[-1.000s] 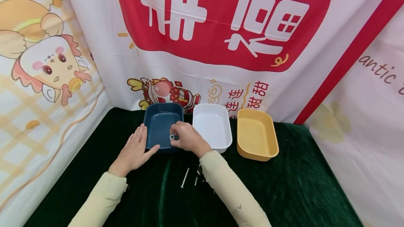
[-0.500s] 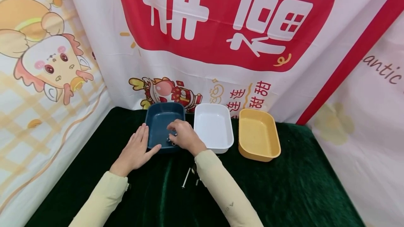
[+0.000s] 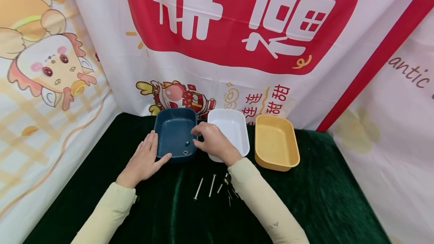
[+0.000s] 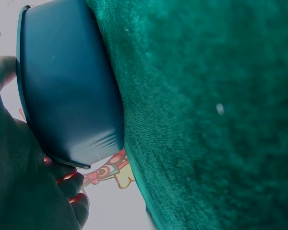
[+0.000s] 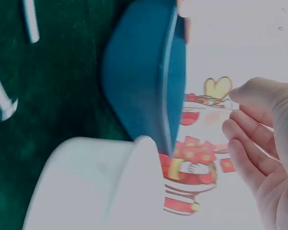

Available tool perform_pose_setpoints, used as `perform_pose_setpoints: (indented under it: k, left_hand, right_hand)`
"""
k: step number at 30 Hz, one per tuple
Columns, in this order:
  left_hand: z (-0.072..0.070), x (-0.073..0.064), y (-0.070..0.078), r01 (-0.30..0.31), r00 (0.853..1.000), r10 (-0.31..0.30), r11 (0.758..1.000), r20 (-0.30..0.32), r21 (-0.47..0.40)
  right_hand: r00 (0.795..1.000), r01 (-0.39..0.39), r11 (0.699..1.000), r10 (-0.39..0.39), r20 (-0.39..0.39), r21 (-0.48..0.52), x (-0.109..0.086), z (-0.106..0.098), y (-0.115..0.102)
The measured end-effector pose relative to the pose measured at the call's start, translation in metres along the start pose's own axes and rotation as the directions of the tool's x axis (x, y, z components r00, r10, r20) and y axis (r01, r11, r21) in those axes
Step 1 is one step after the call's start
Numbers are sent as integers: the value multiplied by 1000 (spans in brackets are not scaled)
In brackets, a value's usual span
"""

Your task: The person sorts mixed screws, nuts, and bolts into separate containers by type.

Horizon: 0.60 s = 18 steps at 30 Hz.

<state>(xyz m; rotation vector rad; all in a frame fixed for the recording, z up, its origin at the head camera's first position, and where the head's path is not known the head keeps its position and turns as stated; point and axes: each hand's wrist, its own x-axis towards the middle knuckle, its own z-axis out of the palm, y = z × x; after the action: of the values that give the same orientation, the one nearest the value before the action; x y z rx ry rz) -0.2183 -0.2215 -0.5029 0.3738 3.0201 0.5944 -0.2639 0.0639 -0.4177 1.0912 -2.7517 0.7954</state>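
Since the earlier frames, the bare right hand has moved out of the dark blue, rounded rectangular bin and toward the right, uncovering two small metal pieces inside. One is a ring-shaped metal nut, the other a small dark metal piece just beyond it; both lie on the bin's floor, near its right wall. The right hand hovers at the bin's right edge, partly over the white rounded rectangular bin, its fingers loosely bent, with a small gap to the thumb and nothing visible between them.

The bare left hand has stayed at the blue bin's left side, its fingers straight along the wall and its thumb at the near corner.

Nearer the person, two long silver metal bolts, a short silver metal screw and some thin metal screws lie on the tabletop, spread with dark green plush cloth. A yellow rounded rectangular bin stands right of the white one.
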Motion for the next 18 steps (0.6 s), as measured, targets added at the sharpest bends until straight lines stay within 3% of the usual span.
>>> perform_pose_setpoints:
  k: [6, 12, 18]
  left_hand:
    - [1, 0, -2, 3, 1000, -3, 1000, 0, 0]
    - [2, 0, -3, 10, 1000, -10, 1000, -1, -1]
    - [2, 1, -3, 3, 1000, -3, 1000, -4, -9]
  right_hand:
    - [998, 65, 995, -65, -2, -71, -26, -25, -5]
    - [998, 44, 993, -40, 42, -111, -56, -44, -5]
    - [998, 48, 988, -43, 37, -144, -90, -57, 1]
